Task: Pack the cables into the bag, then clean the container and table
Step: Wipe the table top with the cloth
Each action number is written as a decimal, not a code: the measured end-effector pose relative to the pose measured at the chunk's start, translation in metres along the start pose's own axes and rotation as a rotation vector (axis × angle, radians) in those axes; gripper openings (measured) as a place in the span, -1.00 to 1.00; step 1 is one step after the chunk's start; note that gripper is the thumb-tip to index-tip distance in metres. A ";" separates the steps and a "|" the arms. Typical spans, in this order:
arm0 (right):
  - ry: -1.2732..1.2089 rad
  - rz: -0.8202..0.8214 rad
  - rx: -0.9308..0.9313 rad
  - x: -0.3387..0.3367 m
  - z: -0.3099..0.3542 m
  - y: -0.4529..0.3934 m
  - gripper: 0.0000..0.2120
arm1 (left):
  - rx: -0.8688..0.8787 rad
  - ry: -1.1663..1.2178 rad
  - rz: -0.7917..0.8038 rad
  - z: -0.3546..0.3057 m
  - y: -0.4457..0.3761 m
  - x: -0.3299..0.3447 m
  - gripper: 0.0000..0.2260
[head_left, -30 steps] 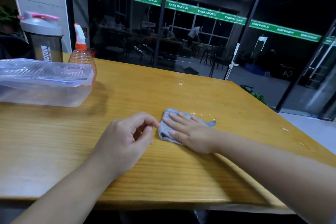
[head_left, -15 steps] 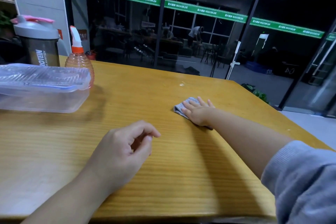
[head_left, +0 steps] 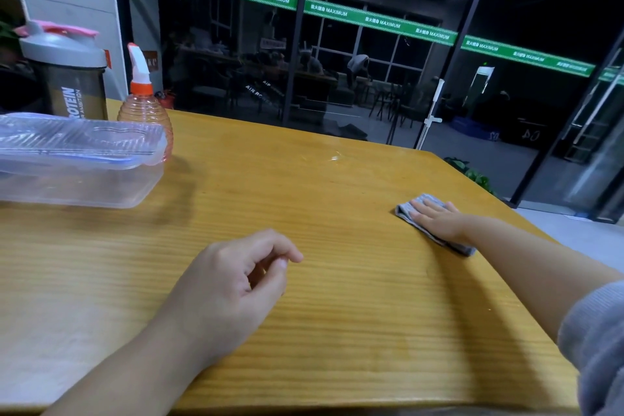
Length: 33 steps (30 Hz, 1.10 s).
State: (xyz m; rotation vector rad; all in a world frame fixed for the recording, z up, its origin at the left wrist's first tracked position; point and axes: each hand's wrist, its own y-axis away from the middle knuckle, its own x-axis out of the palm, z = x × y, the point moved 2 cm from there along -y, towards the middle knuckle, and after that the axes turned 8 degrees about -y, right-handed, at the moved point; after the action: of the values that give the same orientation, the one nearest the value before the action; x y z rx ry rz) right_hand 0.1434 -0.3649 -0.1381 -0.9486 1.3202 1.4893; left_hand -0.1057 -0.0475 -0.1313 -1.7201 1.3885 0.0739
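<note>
Near the table's (head_left: 304, 199) right edge, a grey cloth (head_left: 407, 208) is pressed by the flat-fingered right hand (head_left: 437, 218) — the left hand (head_left: 229, 290) is rested loosely curled, empty.

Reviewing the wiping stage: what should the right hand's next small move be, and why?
Probably sweep the grey cloth back left and away toward the pale speck. The right hand presses it flat near the table's right edge, and that speck looks unwiped.
</note>
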 end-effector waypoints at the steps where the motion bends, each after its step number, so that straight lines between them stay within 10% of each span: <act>1: -0.011 0.002 0.012 0.000 -0.006 -0.003 -0.29 | -0.002 -0.001 0.006 0.000 0.000 0.000 -0.80; 14: -0.111 -0.053 0.031 0.003 0.036 -0.003 -0.41 | -0.089 -0.014 -0.060 -0.001 -0.002 -0.003 -0.84; 33: -0.070 -0.062 -0.506 0.037 0.154 0.045 -0.50 | -0.112 -0.023 -0.034 0.003 -0.004 0.004 -0.85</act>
State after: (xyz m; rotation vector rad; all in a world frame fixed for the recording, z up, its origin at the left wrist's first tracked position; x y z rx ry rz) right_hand 0.0926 -0.2081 -0.1388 -1.2258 0.8654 1.8305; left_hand -0.0997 -0.0486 -0.1323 -1.8287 1.3597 0.1542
